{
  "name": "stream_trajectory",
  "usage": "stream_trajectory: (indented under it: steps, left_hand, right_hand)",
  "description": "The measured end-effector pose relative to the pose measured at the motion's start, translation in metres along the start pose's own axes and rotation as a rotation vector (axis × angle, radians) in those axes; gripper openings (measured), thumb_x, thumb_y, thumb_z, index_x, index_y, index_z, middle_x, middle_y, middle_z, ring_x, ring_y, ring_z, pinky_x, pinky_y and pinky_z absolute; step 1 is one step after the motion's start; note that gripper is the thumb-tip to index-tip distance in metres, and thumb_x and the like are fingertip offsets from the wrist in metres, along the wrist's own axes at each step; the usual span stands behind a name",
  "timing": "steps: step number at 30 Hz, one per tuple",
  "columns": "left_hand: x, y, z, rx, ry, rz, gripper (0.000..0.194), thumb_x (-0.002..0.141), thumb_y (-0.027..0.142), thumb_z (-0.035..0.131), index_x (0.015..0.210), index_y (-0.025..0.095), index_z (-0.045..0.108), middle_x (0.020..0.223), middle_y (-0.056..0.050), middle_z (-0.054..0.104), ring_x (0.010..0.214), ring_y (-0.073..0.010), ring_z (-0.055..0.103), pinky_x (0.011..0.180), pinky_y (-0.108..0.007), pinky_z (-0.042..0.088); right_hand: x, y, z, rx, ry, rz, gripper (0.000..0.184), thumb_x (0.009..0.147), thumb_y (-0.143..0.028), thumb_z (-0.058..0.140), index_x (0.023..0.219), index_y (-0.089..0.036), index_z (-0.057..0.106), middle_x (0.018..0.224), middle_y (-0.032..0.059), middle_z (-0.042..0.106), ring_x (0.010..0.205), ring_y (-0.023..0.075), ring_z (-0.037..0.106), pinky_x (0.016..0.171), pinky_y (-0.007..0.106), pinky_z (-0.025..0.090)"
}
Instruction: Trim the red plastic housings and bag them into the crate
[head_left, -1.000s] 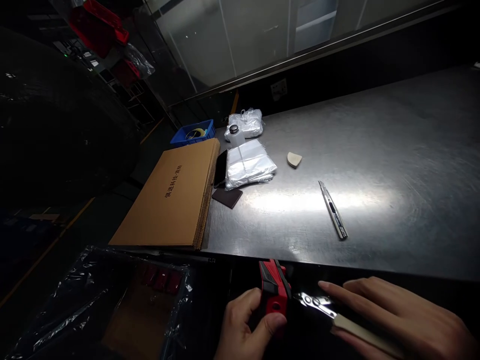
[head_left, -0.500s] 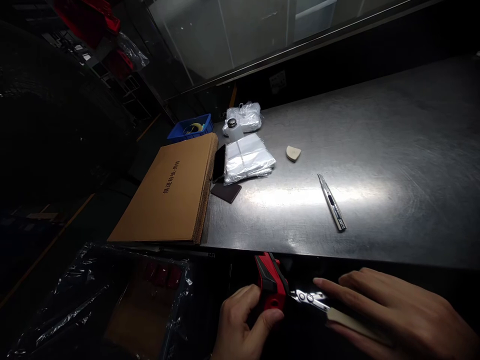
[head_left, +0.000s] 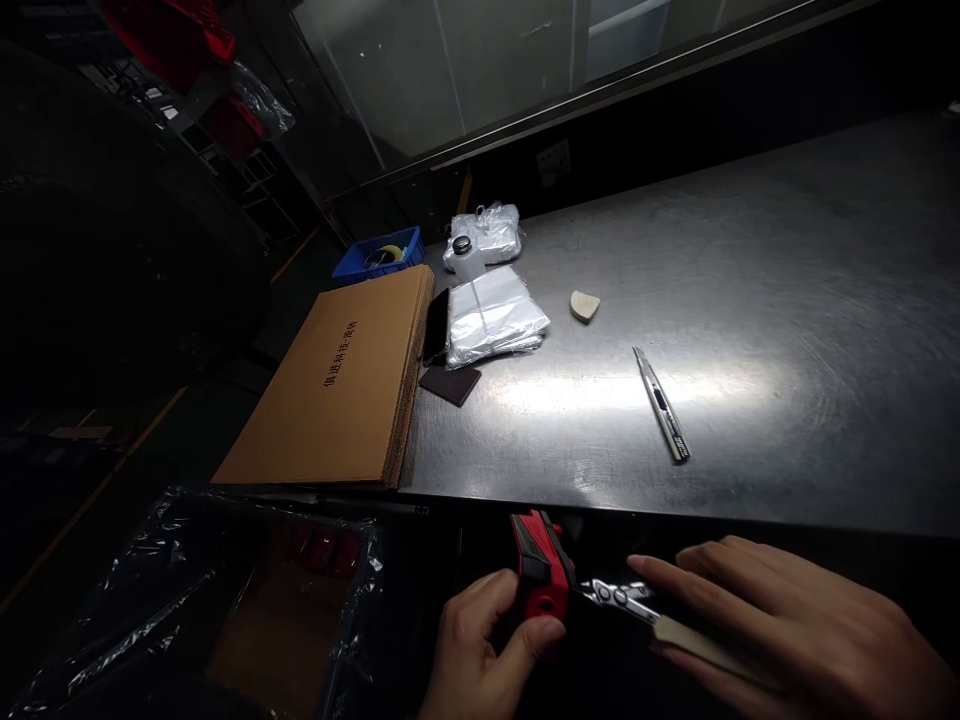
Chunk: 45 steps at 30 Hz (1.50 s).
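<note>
In front of the table's near edge, my left hand (head_left: pixel 484 640) pinches a red and black plastic part (head_left: pixel 541 565) between thumb and fingers. My right hand (head_left: pixel 795 620) is wrapped around a pair of nippers (head_left: pixel 619 596) with pale handles. The nippers' metal tips point left and meet the right edge of the plastic part; whether the jaws are closed there is too small to tell. On the metal table (head_left: pixel 810 300) above my right hand lies a utility knife (head_left: pixel 660 403). A small cream-coloured block (head_left: pixel 584 306) rests farther back.
A stack of flat cardboard (head_left: pixel 330 390) covers the table's left end. Beside it lie plastic bags (head_left: pixel 495 315), a dark flat piece (head_left: pixel 450 384) and a pump bottle (head_left: pixel 466 262). A blue bin (head_left: pixel 379 255) sits behind. A plastic-lined container (head_left: pixel 352 620) with red parts stands lower left.
The view has shifted very slightly. The red and black part is tilted a little differently in my left hand, and the nippers stay at its edge.
</note>
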<state>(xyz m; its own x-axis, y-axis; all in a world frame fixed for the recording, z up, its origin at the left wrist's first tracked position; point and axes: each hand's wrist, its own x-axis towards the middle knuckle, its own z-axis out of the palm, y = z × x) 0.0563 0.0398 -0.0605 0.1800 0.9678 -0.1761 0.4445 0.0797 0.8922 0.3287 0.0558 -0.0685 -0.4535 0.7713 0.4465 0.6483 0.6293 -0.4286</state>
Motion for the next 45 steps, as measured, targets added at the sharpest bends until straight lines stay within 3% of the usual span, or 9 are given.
stream_trajectory:
  steps: [5,12,21,31,45]
  left_hand:
    - [0.0,0.0,0.001,0.011,0.007,0.009,0.031,0.088,0.043,0.066,0.069,0.019,0.068,0.068,-0.002,0.062,0.068,-0.0177,0.06,0.071,-0.025,0.05]
    - [0.001,0.0,0.0,0.039,-0.002,-0.002,0.033,0.089,0.045,0.065,0.071,0.018,0.069,0.07,-0.003,0.066,0.067,-0.0175,0.061,0.066,-0.024,0.051]
    - [0.001,0.002,0.001,0.05,-0.005,-0.002,0.034,0.089,0.047,0.065,0.071,0.018,0.07,0.071,-0.003,0.067,0.067,-0.0174,0.061,0.067,-0.024,0.051]
    - [0.0,0.002,0.001,0.039,-0.01,-0.012,0.036,0.088,0.05,0.065,0.072,0.018,0.073,0.071,-0.004,0.068,0.068,-0.0187,0.061,0.069,-0.026,0.052]
    - [-0.001,-0.002,0.004,0.017,-0.024,-0.016,0.036,0.089,0.049,0.064,0.072,0.017,0.07,0.073,-0.004,0.068,0.069,-0.0184,0.061,0.067,-0.025,0.05]
  right_hand:
    - [-0.005,0.001,0.002,-0.021,-0.124,-0.031,0.048,0.092,-0.032,0.064,0.139,-0.023,0.056,0.097,0.0037,0.072,0.078,0.0151,0.068,0.062,0.025,0.057]
    - [-0.007,0.0,0.004,-0.064,-0.077,-0.061,0.035,0.094,-0.03,0.062,0.127,-0.021,0.064,0.085,0.0013,0.071,0.065,0.012,0.066,0.053,0.022,0.052]
    - [-0.009,0.003,0.002,-0.046,-0.109,-0.043,0.043,0.094,-0.032,0.062,0.137,-0.023,0.058,0.096,0.0038,0.072,0.077,0.015,0.069,0.063,0.024,0.056]
    - [-0.011,0.001,0.002,-0.022,-0.093,-0.028,0.044,0.091,-0.03,0.065,0.134,-0.025,0.06,0.09,0.0013,0.073,0.069,0.0138,0.068,0.057,0.023,0.054]
    - [-0.013,0.005,0.002,-0.062,-0.111,-0.051,0.049,0.091,-0.033,0.065,0.139,-0.025,0.057,0.098,0.0036,0.074,0.078,0.0163,0.071,0.061,0.024,0.056]
